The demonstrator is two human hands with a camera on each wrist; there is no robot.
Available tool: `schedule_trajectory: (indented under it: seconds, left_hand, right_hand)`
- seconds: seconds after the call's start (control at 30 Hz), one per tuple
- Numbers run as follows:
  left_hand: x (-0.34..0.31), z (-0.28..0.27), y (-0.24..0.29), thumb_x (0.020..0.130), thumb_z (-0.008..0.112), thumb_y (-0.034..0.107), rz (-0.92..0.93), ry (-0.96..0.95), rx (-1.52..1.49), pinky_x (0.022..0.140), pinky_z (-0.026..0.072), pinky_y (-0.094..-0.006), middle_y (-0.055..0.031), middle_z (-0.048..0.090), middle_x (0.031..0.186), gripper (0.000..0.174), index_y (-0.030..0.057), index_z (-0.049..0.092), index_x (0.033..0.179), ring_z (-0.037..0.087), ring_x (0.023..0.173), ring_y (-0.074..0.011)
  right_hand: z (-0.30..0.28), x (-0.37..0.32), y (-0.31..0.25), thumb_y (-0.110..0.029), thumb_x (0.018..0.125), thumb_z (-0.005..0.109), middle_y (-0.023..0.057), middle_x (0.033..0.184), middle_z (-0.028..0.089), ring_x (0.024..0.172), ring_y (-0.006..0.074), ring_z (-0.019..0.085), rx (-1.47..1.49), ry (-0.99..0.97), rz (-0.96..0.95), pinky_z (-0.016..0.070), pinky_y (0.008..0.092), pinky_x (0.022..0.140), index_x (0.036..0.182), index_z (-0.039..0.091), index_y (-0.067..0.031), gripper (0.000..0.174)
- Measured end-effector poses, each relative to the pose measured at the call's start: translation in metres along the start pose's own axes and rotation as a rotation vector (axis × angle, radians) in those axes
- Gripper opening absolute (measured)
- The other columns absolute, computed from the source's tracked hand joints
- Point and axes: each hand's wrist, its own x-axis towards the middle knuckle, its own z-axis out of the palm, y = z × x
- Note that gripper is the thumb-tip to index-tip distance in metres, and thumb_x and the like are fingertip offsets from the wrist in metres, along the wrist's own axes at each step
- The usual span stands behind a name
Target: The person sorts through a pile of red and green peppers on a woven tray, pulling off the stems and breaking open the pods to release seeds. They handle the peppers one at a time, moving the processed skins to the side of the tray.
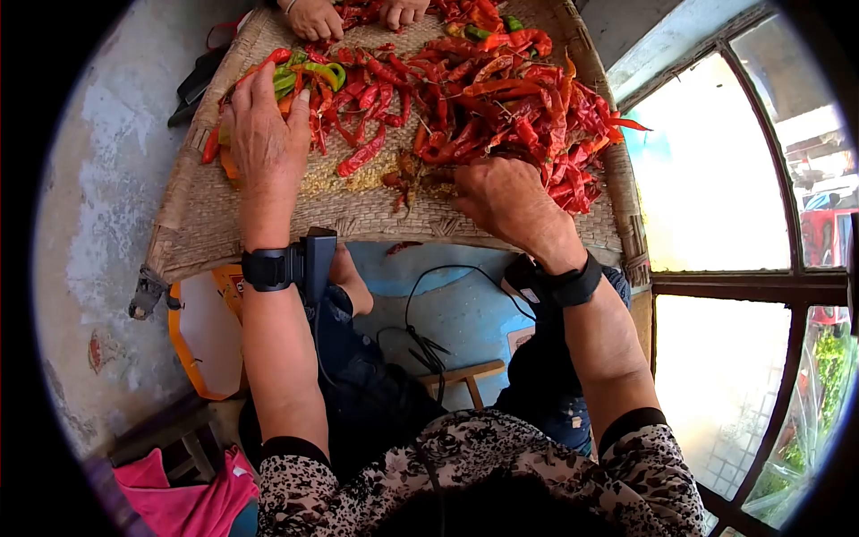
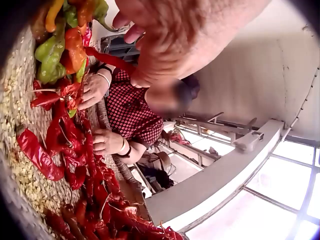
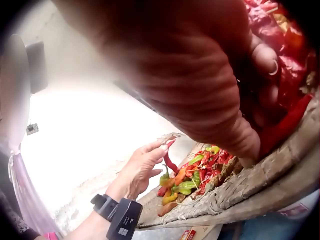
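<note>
A woven tray [image 1: 349, 219] carries a large heap of dried red peppers [image 1: 501, 98] and a small group of green and orange peppers [image 1: 309, 76]. My left hand [image 1: 268, 139] is over that mixed group at the tray's left. In the left wrist view its thumb and fingers pinch a slim red pepper [image 2: 112, 60], which also shows in the right wrist view [image 3: 170, 162]. My right hand [image 1: 514, 201] lies at the heap's near edge, fingers curled in among the peppers. The right wrist view shows a red pepper [image 3: 285, 125] between its thumb and fingers, partly hidden in shadow.
Another person's hands [image 1: 358, 16] are at the tray's far edge. Loose pale seeds [image 1: 344, 179] lie on the weave. Below the tray are a cable [image 1: 420, 340] and a wooden stool [image 1: 470, 374]. A window [image 1: 725, 179] stands at the right, a wall [image 1: 98, 152] at the left.
</note>
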Motion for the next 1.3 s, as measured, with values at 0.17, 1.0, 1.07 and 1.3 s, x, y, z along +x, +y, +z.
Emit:
schedule_trajectory:
  seconds: [0.17, 1.0, 1.07, 1.3]
  left_hand:
    - [-0.010, -0.014, 0.055, 0.092, 0.063, 0.018, -0.013, -0.366, -0.584, 0.092, 0.0478, -0.0423, -0.0153, 0.062, 0.112, 0.027, 0.0010, 0.063, 0.112, 0.059, 0.105, -0.0318]
    - [-0.002, 0.009, 0.017, 0.096, 0.059, 0.020, -0.698, -0.252, -1.317, 0.065, 0.0492, -0.0213, -0.0054, 0.069, 0.086, 0.025, -0.0012, 0.065, 0.109, 0.060, 0.071, -0.0073]
    - [-0.004, 0.014, 0.006, 0.095, 0.060, 0.019, -0.733, -0.232, -1.338, 0.066, 0.0503, -0.0217, -0.0072, 0.069, 0.091, 0.030, -0.0026, 0.061, 0.116, 0.061, 0.073, -0.0083]
    - [-0.002, 0.004, 0.034, 0.094, 0.063, 0.021, -0.724, -0.264, -1.150, 0.076, 0.0512, -0.0259, -0.0108, 0.065, 0.110, 0.055, 0.0012, 0.043, 0.141, 0.062, 0.087, -0.0139]
  right_hand:
    - [-0.008, 0.000, 0.007, -0.012, 0.079, 0.066, 0.0159, 0.078, 0.065, 0.075, 0.0320, 0.065, 0.333, 0.047, -0.024, 0.0516, 0.0401, 0.066, 0.088, 0.063, -0.0024, 0.014]
    - [-0.012, 0.007, 0.013, -0.011, 0.089, 0.064, 0.0122, 0.087, 0.067, 0.076, 0.0254, 0.067, 0.518, 0.366, 0.000, 0.0532, 0.0348, 0.063, 0.099, 0.065, -0.0025, 0.013]
    - [-0.006, 0.009, 0.010, -0.009, 0.087, 0.063, 0.0124, 0.089, 0.066, 0.077, 0.0274, 0.067, 0.311, 0.388, -0.024, 0.0535, 0.0367, 0.063, 0.101, 0.064, -0.0033, 0.015]
    - [0.015, 0.012, 0.001, -0.007, 0.084, 0.059, 0.0107, 0.090, 0.063, 0.077, 0.0290, 0.066, -0.209, 0.235, 0.046, 0.0526, 0.0406, 0.062, 0.113, 0.058, -0.0063, 0.030]
